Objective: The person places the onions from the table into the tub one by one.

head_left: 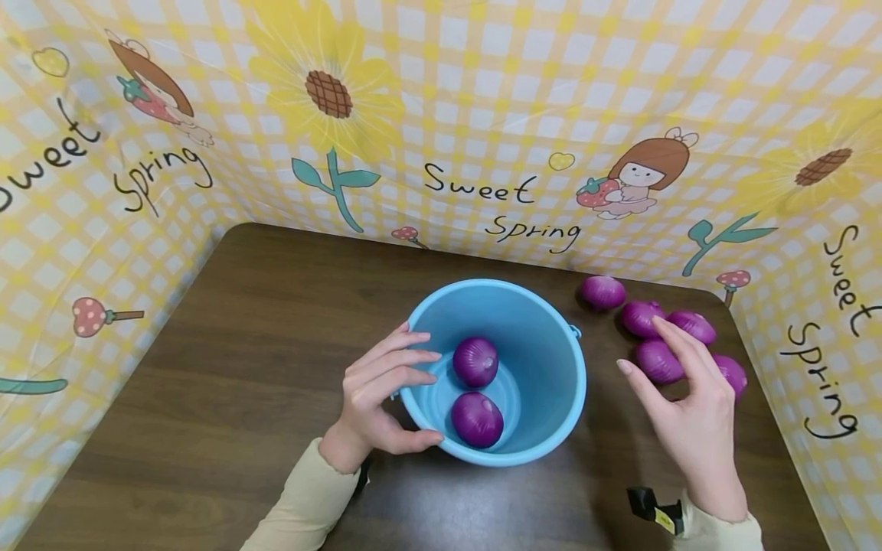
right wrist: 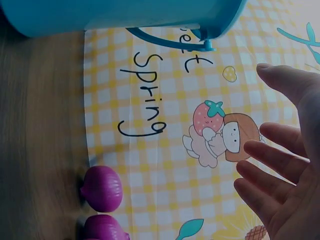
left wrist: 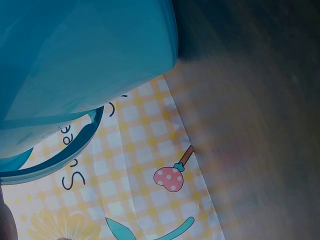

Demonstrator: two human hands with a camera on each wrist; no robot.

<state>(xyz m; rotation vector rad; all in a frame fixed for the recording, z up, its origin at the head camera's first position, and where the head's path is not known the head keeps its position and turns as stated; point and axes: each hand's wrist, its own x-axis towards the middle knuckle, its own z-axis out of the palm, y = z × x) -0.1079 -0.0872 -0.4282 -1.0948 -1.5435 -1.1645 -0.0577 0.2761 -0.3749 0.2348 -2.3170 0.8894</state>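
Observation:
A light blue bucket [head_left: 540, 352] stands upright on the table in the head view, with two purple onions [head_left: 475, 362] at its bottom. My left hand [head_left: 379, 390] holds the bucket's left rim, its fingertips over the inside and the thumb along the near edge. Several more purple onions [head_left: 659, 362] lie grouped to the right of the bucket. Over this group is my right hand [head_left: 696, 405], fingers spread apart from the thumb with nothing between them. In the right wrist view that hand stays raised, away from the onions [right wrist: 102, 189].
A dark wooden table [head_left: 227, 383] carries everything. Yellow checked cloth [head_left: 455, 115] printed with flowers and lettering rises behind and at both sides. One onion [head_left: 602, 292] sits at the back, a little left of the group. The bucket's handle [left wrist: 65, 160] hangs in the left wrist view.

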